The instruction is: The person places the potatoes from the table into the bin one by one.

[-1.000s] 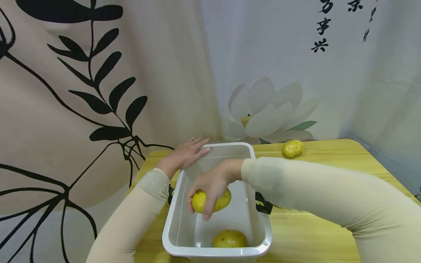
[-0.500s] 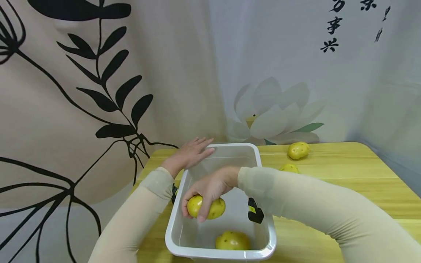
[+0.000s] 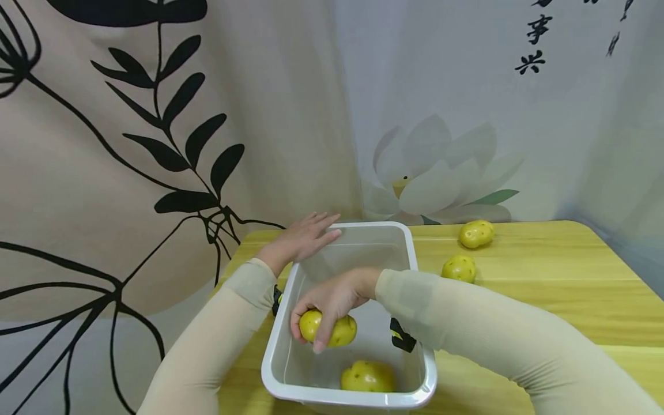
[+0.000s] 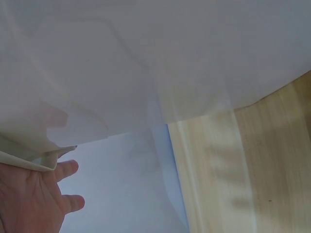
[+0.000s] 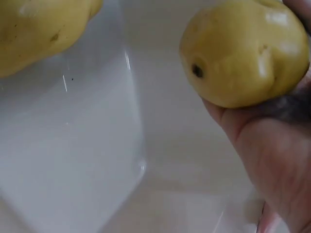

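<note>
A person in pale long sleeves (image 3: 482, 323) has both hands at a white tub (image 3: 311, 393) that stands on a yellow wood-grain surface (image 3: 539, 276). The right hand (image 3: 332, 295) reaches down inside the tub with its fingers and thumb curled round a yellow potato (image 3: 343, 332), gripping it toward the tub's left wall. The right wrist view shows a small dark spot on this potato's skin; whether it touches the tub's floor, the pictures do not make clear. A larger potato (image 3: 368, 376) lies in the tub at the end nearest the person, apart from the gripped one.

The left hand (image 3: 301, 239) rests at the tub's far left corner, palm against the rim, its fingers spread and nearly straight, with no potato in it.

To the right of the tub, two more potatoes sit on the surface: a far potato (image 3: 476, 234) close to the back edge and a nearer potato (image 3: 459, 268) just beside the right sleeve. A black fitting (image 3: 402, 336) with a yellow patch shows below the right cuff. Behind the surface hangs a pale curtain (image 3: 290, 115) printed with black leaves (image 3: 199, 144) on the left, and a faint lotus (image 3: 441, 173) and black characters (image 3: 536, 29) on the right.
</note>
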A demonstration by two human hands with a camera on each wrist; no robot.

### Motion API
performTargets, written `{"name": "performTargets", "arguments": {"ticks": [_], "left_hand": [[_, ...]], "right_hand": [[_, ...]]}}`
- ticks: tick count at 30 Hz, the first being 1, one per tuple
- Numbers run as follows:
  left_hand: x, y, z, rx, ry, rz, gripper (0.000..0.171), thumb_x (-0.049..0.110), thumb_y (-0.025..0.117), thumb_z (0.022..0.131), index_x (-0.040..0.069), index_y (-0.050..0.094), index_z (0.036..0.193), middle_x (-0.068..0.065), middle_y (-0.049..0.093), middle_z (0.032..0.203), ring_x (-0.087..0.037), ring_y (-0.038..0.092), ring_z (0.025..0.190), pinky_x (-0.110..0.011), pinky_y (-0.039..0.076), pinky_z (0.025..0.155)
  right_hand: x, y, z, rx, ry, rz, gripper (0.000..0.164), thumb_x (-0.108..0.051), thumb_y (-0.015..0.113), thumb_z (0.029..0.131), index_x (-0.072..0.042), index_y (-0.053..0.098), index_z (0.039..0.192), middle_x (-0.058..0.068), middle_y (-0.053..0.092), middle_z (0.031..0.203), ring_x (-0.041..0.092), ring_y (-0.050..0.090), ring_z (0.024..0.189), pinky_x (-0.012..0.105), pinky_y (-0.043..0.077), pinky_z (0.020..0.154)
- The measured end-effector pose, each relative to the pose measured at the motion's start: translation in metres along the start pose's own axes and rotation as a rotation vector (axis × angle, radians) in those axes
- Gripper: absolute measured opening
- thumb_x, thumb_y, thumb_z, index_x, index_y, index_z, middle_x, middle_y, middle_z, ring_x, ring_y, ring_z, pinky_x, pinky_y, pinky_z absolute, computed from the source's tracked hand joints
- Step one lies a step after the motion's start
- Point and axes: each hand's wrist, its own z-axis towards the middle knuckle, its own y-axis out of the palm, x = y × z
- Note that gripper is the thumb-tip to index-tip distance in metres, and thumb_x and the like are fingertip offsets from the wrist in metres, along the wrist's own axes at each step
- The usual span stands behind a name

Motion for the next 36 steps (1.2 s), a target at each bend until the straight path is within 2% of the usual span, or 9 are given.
{"name": "performTargets", "arguments": {"ticks": [15,23,30,36], "left_hand": [[0.0017,0.0002,-0.0016,0.007,0.003,-0.012,0.072,0.072,0.02,0.093,0.033,0.021,0.154,-0.004,0.016,0.159,-0.029,0.006,0.146,-0.054,0.008,0.115],[0.0012,0.0005,-0.002,0.012,0.0,-0.013,0.071,0.072,0.019,0.093,0.035,0.02,0.154,-0.003,0.016,0.16,-0.027,0.006,0.147,-0.053,0.009,0.115],[0.0023,-0.0009,-0.0016,0.017,0.009,-0.023,0.07,0.069,0.022,0.095,0.032,0.022,0.154,-0.005,0.017,0.159,-0.028,0.007,0.146,-0.053,0.008,0.115],[0.0018,-0.0008,-0.0013,0.02,0.014,-0.01,0.069,0.068,0.022,0.095,0.032,0.022,0.154,-0.005,0.018,0.159,-0.029,0.008,0.146,-0.052,0.009,0.115]], "right_hand": [[0.0014,0.005,-0.0002,0.003,0.078,0.0,0.026,0.0,0.072,0.083,-0.009,0.064,0.106,-0.001,0.061,0.099,0.011,0.057,0.084,0.025,0.052,0.073],[0.0017,0.0057,-0.0006,-0.01,0.091,-0.041,0.023,-0.001,0.072,0.082,-0.011,0.064,0.101,-0.001,0.061,0.096,0.01,0.058,0.082,0.024,0.053,0.072],[0.002,0.0061,-0.0008,0.005,0.126,-0.102,0.022,-0.001,0.076,0.08,-0.011,0.065,0.096,-0.003,0.062,0.09,0.007,0.059,0.077,0.023,0.053,0.07],[0.0038,0.0061,0.0004,-0.022,0.153,-0.117,0.022,-0.001,0.075,0.081,-0.01,0.064,0.098,-0.002,0.061,0.09,0.008,0.059,0.078,0.022,0.053,0.069]]}}
